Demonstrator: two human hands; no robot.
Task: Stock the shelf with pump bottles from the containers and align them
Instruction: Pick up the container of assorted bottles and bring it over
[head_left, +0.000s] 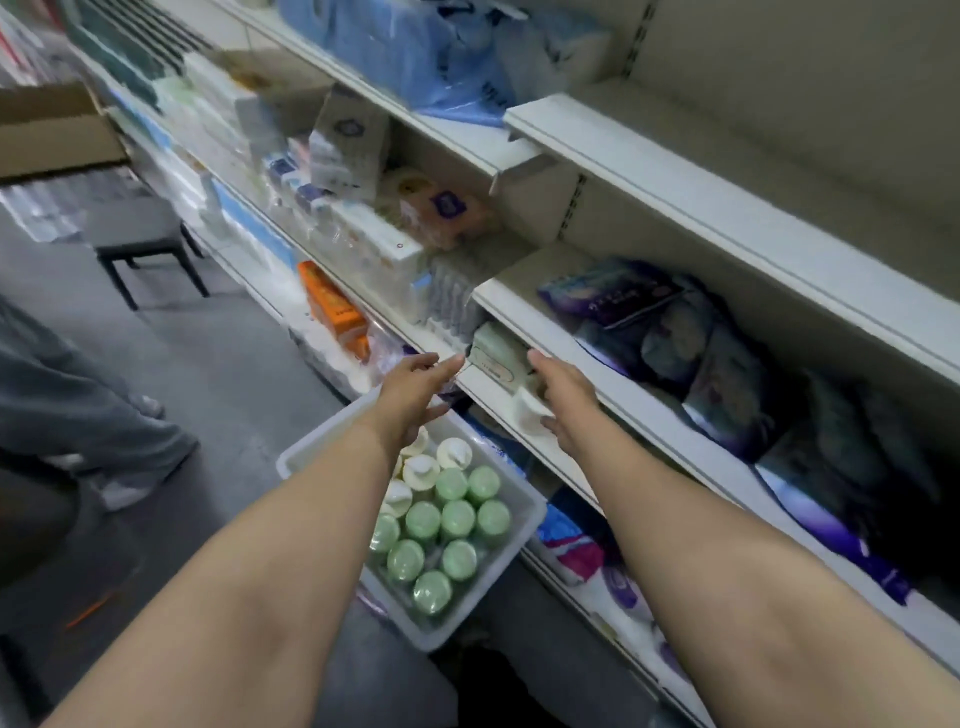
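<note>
A white plastic container (524, 525) stands on the floor below the shelf. It holds several bottles with green caps (457, 519) and white pump heads (421, 470). My right hand (566, 400) is at the front edge of the middle shelf (649, 415). Its fingers and thumb are curled round a pump bottle's white top (530, 413). A pale green labelled body (496, 353) lies just beyond the fingertips, inside the shelf. My left hand (415, 387) reaches toward the same shelf edge with straight fingers and holds nothing.
Dark purple packs (727, 364) fill the shelf to the right. Tissue packs and an orange box (335, 312) sit to the left. A dark stool (145, 239), a cardboard box (52, 130) and another person's legs (78, 410) stand in the aisle.
</note>
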